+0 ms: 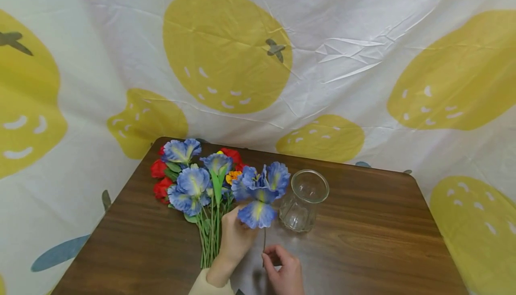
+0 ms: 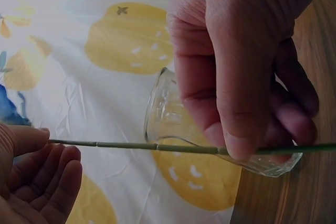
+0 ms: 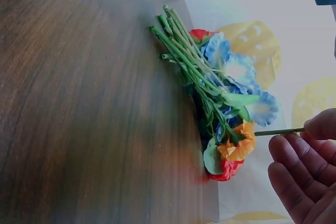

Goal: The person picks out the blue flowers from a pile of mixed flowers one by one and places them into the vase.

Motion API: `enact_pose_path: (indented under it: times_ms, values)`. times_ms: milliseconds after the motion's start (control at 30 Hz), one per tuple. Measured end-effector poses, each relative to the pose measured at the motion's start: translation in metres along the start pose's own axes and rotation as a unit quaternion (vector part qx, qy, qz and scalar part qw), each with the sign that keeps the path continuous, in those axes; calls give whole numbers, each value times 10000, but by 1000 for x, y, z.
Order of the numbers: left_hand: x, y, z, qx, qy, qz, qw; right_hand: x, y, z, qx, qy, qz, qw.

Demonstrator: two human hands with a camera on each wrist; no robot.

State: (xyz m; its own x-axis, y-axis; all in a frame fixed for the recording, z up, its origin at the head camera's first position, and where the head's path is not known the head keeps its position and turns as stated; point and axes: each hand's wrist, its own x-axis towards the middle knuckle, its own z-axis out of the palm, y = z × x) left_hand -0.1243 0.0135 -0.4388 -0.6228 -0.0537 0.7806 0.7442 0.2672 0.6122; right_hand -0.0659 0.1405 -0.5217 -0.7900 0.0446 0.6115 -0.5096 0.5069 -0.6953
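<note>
A blue artificial iris (image 1: 260,192) with a yellow-streaked petal is held up near the middle of the table. My left hand (image 1: 237,237) pinches its stem below the bloom, partly hidden behind it in the head view. Lower down, my right hand (image 1: 284,268) pinches the thin green stem (image 2: 126,145) between thumb and fingers. In the left wrist view the stem runs straight between both hands. A clear glass vase (image 1: 300,212) stands upright just right of the bloom.
On the left of the brown wooden table (image 1: 371,241) lies a bunch of artificial flowers (image 1: 193,183), blue, red and orange, stems pointing to the near edge. A white cloth (image 1: 330,62) printed with yellow fruit hangs behind the table.
</note>
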Motion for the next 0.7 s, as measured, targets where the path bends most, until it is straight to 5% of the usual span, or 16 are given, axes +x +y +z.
enact_pose_path:
  times_ms: [367,700]
  values:
    - [-5,1,-4,-522,-227,-929,9940,11,2,-12,-334,342,-357,9982]
    - [8,24,-14,-697,-285,-1446,9866,61,-11,-53,-780,749,-624,9922]
